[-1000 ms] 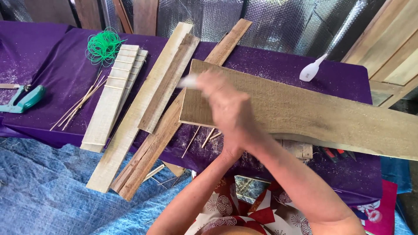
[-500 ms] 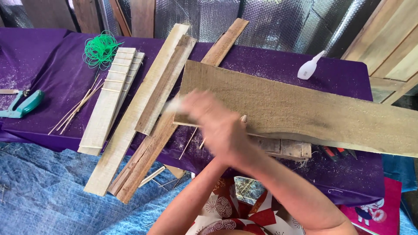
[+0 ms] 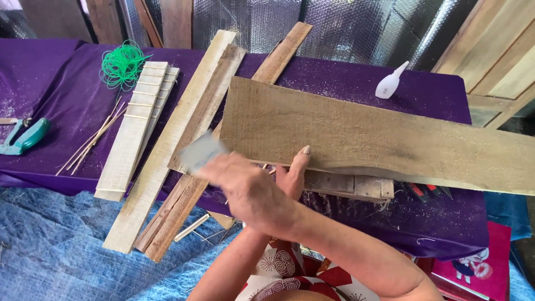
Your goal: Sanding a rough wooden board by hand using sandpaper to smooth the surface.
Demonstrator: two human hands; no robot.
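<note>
Across the purple-covered desk (image 3: 345, 83) lies a wide board (image 3: 379, 134), its right end cut off by the frame edge. Gripped at the near edge by the left hand (image 3: 292, 173): thumb on top, other fingers hidden beneath, so clamped on the board as far as can be seen. Crossing in front, the right hand (image 3: 251, 192), blurred by motion, with fingers closed on a pale grey sheet (image 3: 202, 151); too smeared to tell sandpaper from scraper. Partly hidden under the board, a short slatted piece (image 3: 348, 187) and some red-and-black tools (image 3: 429, 190), hard to make out. Left of the board, long planks (image 3: 189, 128) fanned diagonally, their far tips tucked behind the board and near ends hanging off the desk. Farther left, a slatted panel (image 3: 134, 128), thin sticks (image 3: 92, 142), a green cord coil (image 3: 121, 64) and a teal tool (image 3: 25, 138), cut off at the frame edge. Near the back, a white bottle (image 3: 390, 83) lying on the cloth.

Against half a second ago: right hand lower and nearer the body, the grey sheet now just off the board's left corner rather than over its surface. Left thumb newly visible on the board edge. Board, planks and bottle unmoved.
</note>
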